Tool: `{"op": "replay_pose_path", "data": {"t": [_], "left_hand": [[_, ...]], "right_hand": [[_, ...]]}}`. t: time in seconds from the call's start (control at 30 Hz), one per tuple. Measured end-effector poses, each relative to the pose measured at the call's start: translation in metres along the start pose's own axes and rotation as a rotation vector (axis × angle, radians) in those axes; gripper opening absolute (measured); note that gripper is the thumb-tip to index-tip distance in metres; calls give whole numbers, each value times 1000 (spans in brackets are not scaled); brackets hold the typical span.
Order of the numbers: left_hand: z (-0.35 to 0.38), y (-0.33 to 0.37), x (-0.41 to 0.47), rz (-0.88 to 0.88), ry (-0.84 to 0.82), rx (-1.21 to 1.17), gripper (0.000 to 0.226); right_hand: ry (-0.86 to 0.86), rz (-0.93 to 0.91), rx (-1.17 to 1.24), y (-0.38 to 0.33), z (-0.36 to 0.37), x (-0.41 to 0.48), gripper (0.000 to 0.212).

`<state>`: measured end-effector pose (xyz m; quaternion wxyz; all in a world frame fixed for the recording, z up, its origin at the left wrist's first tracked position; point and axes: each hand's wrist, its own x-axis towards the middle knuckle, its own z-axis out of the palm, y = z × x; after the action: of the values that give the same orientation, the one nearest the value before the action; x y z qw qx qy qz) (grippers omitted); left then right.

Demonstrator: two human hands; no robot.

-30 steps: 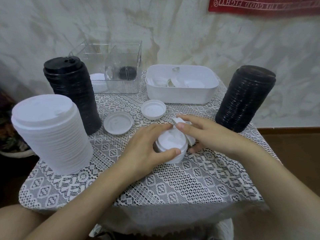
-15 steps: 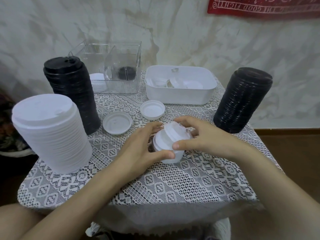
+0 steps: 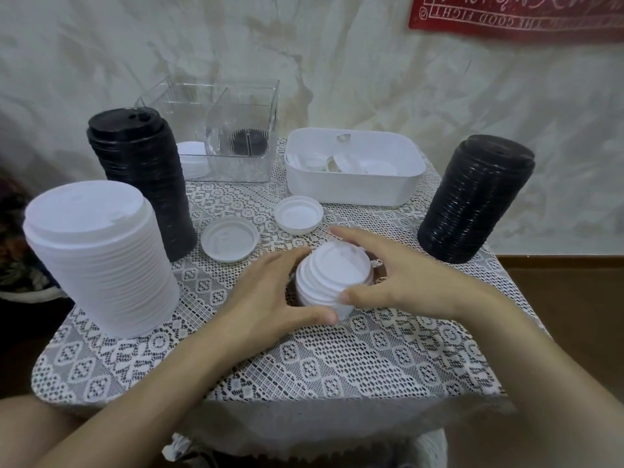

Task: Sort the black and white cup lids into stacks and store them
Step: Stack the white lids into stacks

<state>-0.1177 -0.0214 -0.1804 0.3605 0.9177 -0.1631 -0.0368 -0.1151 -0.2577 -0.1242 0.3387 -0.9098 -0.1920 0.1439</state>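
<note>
Cupping the short white stack (image 3: 332, 280) from both sides, the person holds it near the middle of the tabletop (image 3: 304, 359), which is covered with a white lace cloth. The left hand (image 3: 270, 295) curls round the stack's left side, its thumb pressed against the front of the base and its fingers reaching round the back. The right hand (image 3: 405, 278) closes on the other side, its thumb touching the front edge of the upper lids and its forefinger stretched behind the top. The top lid looks slightly tilted on the ones beneath.

Two loose white lids lie upside down just beyond the hands, a larger one (image 3: 229, 238) to the left and a smaller one (image 3: 298, 214) nearer the white bin (image 3: 354, 192). More white lids lie jumbled in that bin.

A tall white stack (image 3: 98, 258) stands at the left edge, with a tall black stack (image 3: 141, 177) just behind it. A second black stack (image 3: 472, 201) leans a little at the right edge, well apart from the others.

At the back left stands a clear divided container (image 3: 243, 106); white lids (image 3: 192, 160) show through its left side and black lids (image 3: 248, 141) through a right compartment. A red banner (image 3: 516, 15) hangs on the wall above.
</note>
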Motion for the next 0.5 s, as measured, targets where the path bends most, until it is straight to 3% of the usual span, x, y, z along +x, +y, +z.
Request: {"op": "replay_pose_path", "data": {"t": [0.2, 0.5], "left_hand": [[-2, 0, -2, 35, 26, 6, 99], [-2, 1, -2, 64, 9, -47, 96]], "right_hand": [[74, 3, 19, 1, 3, 4, 88], [59, 1, -20, 2, 9, 5, 89]]}}
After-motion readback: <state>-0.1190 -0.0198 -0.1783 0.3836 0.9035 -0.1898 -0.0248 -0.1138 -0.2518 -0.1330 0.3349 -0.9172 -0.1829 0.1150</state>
